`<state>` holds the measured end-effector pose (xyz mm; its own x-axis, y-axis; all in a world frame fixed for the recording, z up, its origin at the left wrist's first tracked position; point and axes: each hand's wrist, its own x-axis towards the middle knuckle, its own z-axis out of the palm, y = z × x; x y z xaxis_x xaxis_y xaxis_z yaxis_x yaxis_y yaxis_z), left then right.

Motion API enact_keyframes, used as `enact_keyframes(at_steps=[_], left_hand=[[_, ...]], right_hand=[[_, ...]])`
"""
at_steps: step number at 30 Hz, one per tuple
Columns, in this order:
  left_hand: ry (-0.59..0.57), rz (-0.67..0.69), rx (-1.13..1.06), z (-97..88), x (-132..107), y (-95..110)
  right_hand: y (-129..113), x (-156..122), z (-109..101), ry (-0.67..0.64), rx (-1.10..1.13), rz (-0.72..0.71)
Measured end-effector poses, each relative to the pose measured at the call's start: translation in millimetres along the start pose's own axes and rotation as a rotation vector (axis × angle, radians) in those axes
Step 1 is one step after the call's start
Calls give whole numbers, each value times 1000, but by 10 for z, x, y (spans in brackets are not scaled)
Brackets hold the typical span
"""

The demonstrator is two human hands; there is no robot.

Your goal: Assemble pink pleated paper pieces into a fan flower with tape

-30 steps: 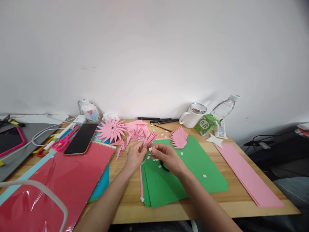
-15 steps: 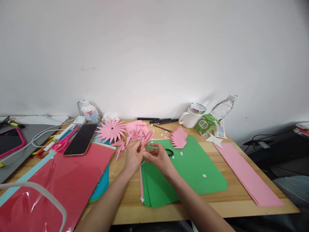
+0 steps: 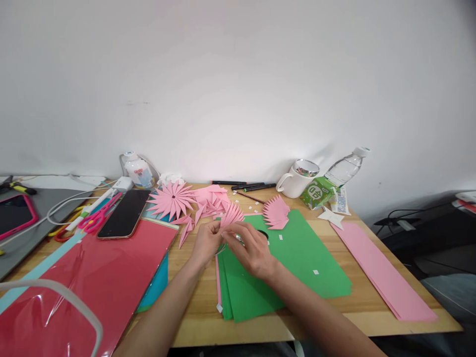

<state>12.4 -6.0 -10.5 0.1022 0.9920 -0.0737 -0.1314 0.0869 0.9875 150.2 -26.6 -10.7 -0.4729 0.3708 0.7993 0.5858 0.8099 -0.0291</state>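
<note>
Between my two hands is a pink folded-paper fan (image 3: 232, 214), its pointed tips facing away from me. My left hand (image 3: 207, 241) pinches its lower left part. The fingers of my right hand (image 3: 253, 248) are bent over its near edge and press against it. A dark-handled pair of scissors (image 3: 263, 234) lies partly hidden behind my right hand on green paper sheets (image 3: 290, 267). Beyond my hands lie a second pink paper fan (image 3: 275, 213), a round pink paper star (image 3: 173, 197) and several loose pink folded pieces (image 3: 211, 198).
Left: a phone (image 3: 124, 215), pink scissors (image 3: 98, 215) and a red sheet pack (image 3: 96, 277). Along the wall: a white bottle (image 3: 138, 171), black markers (image 3: 245, 186), a white mug (image 3: 295, 181), a green box (image 3: 316, 193) and a water bottle (image 3: 344, 168). Right: pink paper strips (image 3: 383, 270).
My right hand has turned over and closed in on the paper fan. The fan has spread wider and shifted slightly right and down. My left hand keeps its pinch.
</note>
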Motion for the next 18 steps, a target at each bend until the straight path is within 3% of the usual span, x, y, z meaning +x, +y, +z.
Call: enact_keyframes(at_steps=[6,10,13,16,18], left_hand=[[-45,-38,-8,-13,-2,53],[-7,-2,64,-33,7,44],[-7,5,69,-43,19,18],[-88,-23,-39,-44,31,-3],[-122,-40,-87,-42,32,-7]], right_hand=[[54,47,-29,-76,-2,-94],[55,70,1,-59,1,-89],[105,64,21,24,10,44],[232,48,-14,132,41,234],[337,40,-59,132,66,290]])
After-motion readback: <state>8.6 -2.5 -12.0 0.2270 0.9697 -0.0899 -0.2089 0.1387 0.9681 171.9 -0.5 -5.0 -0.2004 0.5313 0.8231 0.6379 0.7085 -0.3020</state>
